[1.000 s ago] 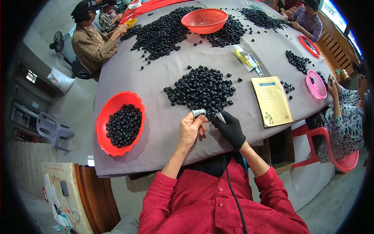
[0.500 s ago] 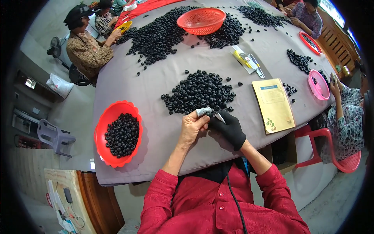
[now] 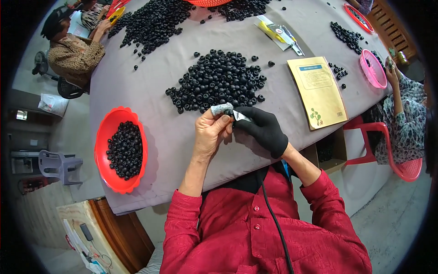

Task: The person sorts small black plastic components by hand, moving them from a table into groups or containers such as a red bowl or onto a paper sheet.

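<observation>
My bare left hand [image 3: 209, 132], with a grey knitted sleeve [image 3: 222, 108] on one finger, pinches a small black round piece [image 3: 231, 113]. My right hand [image 3: 268, 133] wears a black glove and grips a thin, pale metal blade [image 3: 242, 117], its tip against the piece. The fingers of both hands meet just in front of a pile of black round pieces [image 3: 218, 80], many showing a hole. Left of my hands, a scalloped red bowl [image 3: 104, 153] holds many more such pieces.
A yellow booklet [image 3: 318, 93] and a packaged cutter [image 3: 279, 34] lie on the grey tablecloth [image 3: 169, 137] at right. Larger heaps [image 3: 155, 27] and a red basket [image 3: 207, 2] are at the far side. Other people sit around, one beside a pink basket [image 3: 373, 68].
The view has tilted, so the table things sit higher and further left in the picture. My hands stay joined at the pile's near edge, the blade still at the piece.
</observation>
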### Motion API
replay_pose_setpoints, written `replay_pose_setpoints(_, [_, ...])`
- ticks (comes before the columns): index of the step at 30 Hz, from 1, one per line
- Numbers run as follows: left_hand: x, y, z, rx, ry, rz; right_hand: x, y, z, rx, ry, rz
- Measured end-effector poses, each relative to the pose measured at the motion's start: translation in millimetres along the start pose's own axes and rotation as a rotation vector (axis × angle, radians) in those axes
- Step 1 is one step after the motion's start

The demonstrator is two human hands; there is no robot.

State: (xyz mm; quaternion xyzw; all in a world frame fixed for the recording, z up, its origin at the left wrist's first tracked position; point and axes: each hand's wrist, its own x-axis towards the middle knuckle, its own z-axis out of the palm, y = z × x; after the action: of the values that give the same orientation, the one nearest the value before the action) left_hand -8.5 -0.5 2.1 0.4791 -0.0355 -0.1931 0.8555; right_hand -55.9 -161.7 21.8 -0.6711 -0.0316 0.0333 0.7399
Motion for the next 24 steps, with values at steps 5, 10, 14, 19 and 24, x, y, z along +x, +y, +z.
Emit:
replay_pose_setpoints(5, [-1.8,0.3,-1.8,0.026,-0.046,0.016,-1.1,0.6,3.1,-0.111,0.034,-0.027])
replay_pose_setpoints(10, [-6.3,1.5,2.9,0.206,-0.068,-0.005,2.1,12.7,-7.7,-0.607,0.049,-0.343])
replay_pose_setpoints(14, [-8.9,4.2,6.0,0.393,-0.083,0.022,4.5,2.9,1.8,-0.225,0.213,0.042])
replay_pose_setpoints(19, [-4.9,-2.0,-2.4,0.331,-0.121,0.052,6.3,2.3,0.7,-0.288,0.195,0.093])
replay_pose_setpoints(24, [-4.7,1.1,1.6,0.067,-0.084,0.003,5.7,-5.5,5.1,-0.259,0.150,0.115])
